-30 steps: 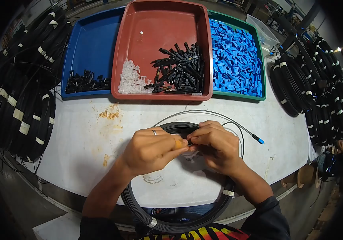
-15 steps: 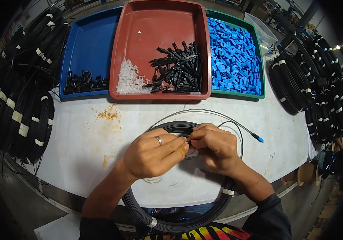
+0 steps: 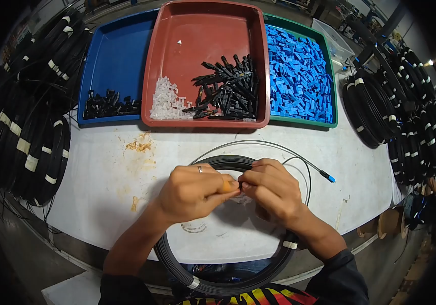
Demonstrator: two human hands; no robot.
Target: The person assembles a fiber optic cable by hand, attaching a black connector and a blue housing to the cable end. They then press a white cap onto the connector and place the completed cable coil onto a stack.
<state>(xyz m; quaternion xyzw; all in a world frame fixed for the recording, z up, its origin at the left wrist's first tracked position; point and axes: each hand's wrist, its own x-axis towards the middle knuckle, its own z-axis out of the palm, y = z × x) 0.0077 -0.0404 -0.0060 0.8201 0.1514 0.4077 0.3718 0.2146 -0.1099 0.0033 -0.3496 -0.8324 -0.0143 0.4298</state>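
My left hand (image 3: 192,192), with a ring on one finger, is closed in a pinch. Its fingertips meet those of my right hand (image 3: 272,192), which is pinched as well. Between them shows a sliver of something small and dark, mostly covered by the fingers. Both hands are above a coil of black cable (image 3: 177,267), bound with white tape and overhanging the table's near edge. From the coil a loose cable end runs out to the right, tipped with a blue connector (image 3: 331,179).
Beyond the coil stand a blue tray (image 3: 119,46) of black parts, a red tray (image 3: 202,30) of clear pieces and black connector parts, and a green tray (image 3: 333,114) of blue clips. More cable coils hang at left (image 3: 25,147) and right (image 3: 367,112). The white table (image 3: 101,178) is stained.
My left hand has rolled over, its fingers curling in more and its thumb now against the right fingertips. My right fingers have closed in tighter. The coil stays in place.
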